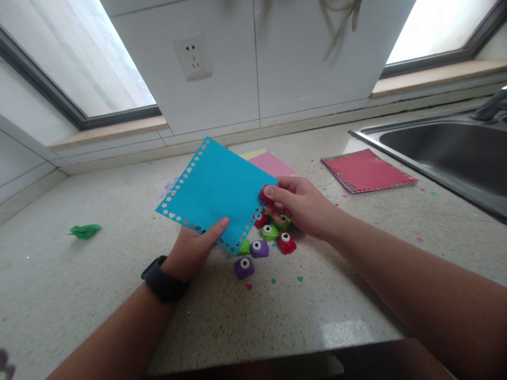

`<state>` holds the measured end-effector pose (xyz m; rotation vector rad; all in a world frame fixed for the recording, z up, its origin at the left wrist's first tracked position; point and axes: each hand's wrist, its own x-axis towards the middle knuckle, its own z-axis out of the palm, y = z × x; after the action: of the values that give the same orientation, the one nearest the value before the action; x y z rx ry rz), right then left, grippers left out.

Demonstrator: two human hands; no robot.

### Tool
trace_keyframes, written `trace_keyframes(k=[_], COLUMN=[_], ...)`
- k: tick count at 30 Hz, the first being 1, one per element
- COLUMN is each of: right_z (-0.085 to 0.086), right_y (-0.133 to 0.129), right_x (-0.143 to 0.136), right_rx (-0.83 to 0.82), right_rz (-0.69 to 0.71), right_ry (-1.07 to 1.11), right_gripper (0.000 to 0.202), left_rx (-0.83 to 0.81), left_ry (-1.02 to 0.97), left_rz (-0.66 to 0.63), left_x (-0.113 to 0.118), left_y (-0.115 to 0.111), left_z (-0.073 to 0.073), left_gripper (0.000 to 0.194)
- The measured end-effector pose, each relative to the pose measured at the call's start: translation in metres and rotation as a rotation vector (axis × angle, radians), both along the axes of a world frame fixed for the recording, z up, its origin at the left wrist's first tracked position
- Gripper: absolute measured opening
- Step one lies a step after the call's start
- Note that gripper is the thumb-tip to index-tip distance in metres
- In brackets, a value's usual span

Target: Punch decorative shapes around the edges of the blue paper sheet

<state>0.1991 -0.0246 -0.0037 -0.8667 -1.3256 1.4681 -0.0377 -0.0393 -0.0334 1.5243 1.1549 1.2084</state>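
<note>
"Where are you holding the blue sheet [216, 190]?"
"My left hand [194, 248] is pinching its near edge, thumb lying on top, the other fingers hiding underneath."
"And your right hand [299, 203]?"
"It's clamping a red punch [263, 195] at the sheet's right edge, near the other punches [260, 248]."

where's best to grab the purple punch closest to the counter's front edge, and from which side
Probably pinch the purple punch by its left and right sides, coming from the near side. It sits with its round white top facing up, while the blue sheet and the other purple punch crowd it from beyond.
</note>
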Motion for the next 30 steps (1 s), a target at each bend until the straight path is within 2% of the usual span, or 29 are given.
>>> trace_keyframes(k=[30], right_z=[0.0024], right_y=[-0.0018], right_x=[-0.0007], right_rx=[-0.004], right_rz=[-0.014], right_ry=[-0.021], right_gripper=[0.028], left_rx=[-0.017], left_ry=[0.032], left_rz=[0.013], left_x=[-0.0004], left_y=[-0.0025], left_z=[0.0001], left_gripper=[0.059])
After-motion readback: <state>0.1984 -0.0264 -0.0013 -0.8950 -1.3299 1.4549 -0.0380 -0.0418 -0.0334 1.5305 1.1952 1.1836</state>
